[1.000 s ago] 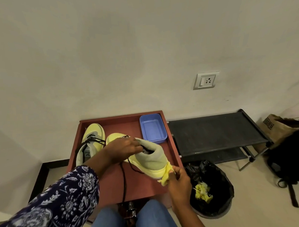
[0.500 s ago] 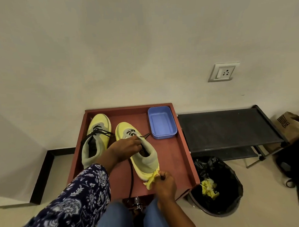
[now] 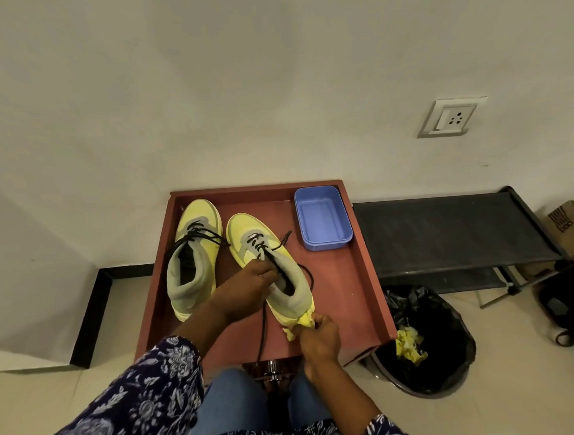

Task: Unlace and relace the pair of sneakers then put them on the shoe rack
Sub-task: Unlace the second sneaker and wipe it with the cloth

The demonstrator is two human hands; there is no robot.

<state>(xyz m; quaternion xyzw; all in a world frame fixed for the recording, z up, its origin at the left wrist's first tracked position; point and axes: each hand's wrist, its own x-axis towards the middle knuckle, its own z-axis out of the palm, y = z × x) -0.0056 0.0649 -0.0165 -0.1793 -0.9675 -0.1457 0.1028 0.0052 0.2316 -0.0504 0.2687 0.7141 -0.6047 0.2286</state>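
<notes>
Both sneakers stand side by side on the red table point(image 3: 354, 290). The left hand point(image 3: 249, 289) grips the right sneaker point(image 3: 270, 251) at its collar; the right hand point(image 3: 318, 334) pinches a yellow cloth point(image 3: 298, 322) against its heel. The left sneaker point(image 3: 195, 254) stands untouched. The rack point(image 3: 450, 233) is right of the table.

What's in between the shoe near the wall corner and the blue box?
In the head view, the other sneaker sits between the left sneaker and the blue box, with the left hand on it.
</notes>
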